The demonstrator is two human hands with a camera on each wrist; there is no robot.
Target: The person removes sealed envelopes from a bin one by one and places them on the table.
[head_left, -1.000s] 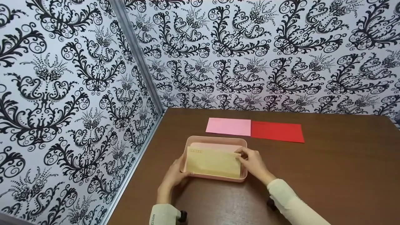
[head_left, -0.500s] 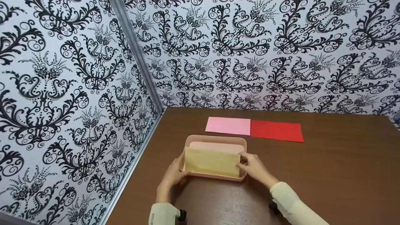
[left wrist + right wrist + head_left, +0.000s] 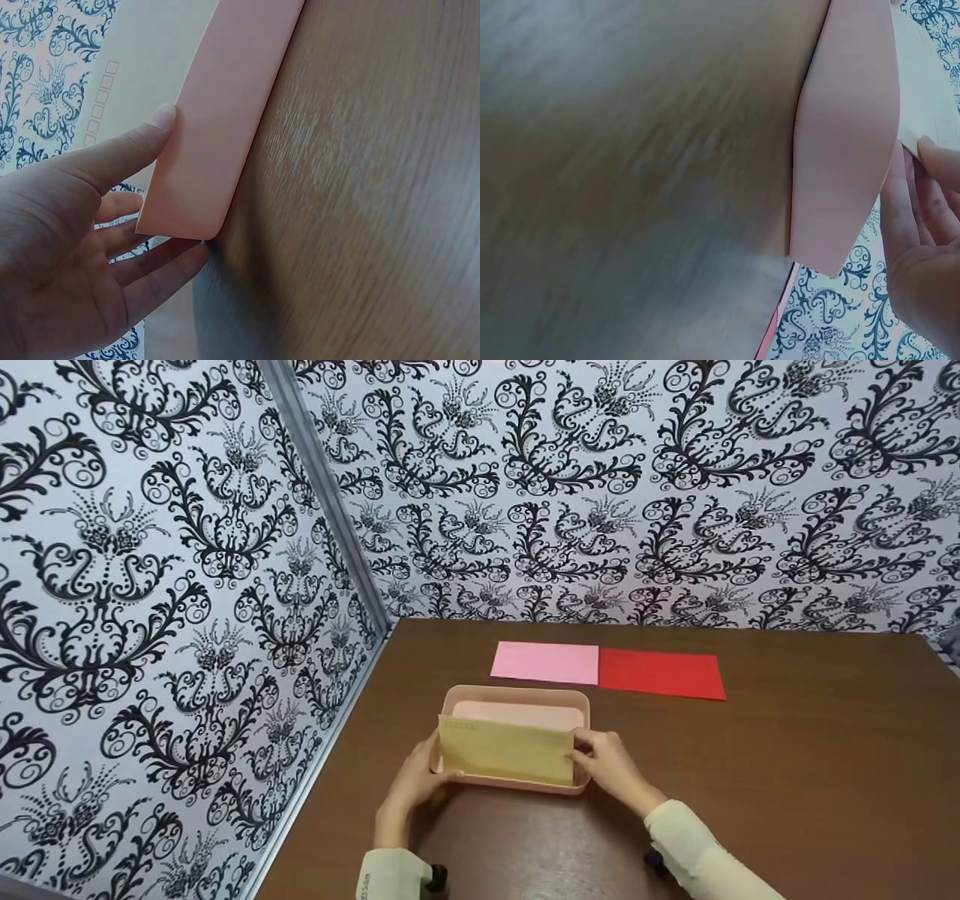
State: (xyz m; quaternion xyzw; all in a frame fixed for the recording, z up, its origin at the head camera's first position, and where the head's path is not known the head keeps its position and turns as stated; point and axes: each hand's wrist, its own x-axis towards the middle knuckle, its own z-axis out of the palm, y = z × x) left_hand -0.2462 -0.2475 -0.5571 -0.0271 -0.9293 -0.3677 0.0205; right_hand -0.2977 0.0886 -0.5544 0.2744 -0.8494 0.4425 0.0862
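A shallow pink tray (image 3: 516, 696) stands on the brown table. Inside it a tan envelope (image 3: 506, 751) leans up on its long edge, its top left corner over the tray's left rim. A printed row of small boxes marks the envelope (image 3: 142, 60) in the left wrist view. My left hand (image 3: 414, 780) holds the tray's near left corner, thumb on the front rim and fingers around the side. With thumb and fingers my right hand (image 3: 616, 769) pinches the envelope's right edge. The right wrist view shows that pinch beside the tray's pink wall (image 3: 844, 135).
Behind the tray, a flat pink paper rectangle (image 3: 545, 663) and a red one (image 3: 661, 673) lie side by side on the table (image 3: 810, 750). Black-and-white patterned walls (image 3: 600, 495) rise at the back and left.
The envelope has tilted more upright and shifted slightly left and nearer. My right hand has moved slightly down its right edge. The left hand stays at the tray's corner.
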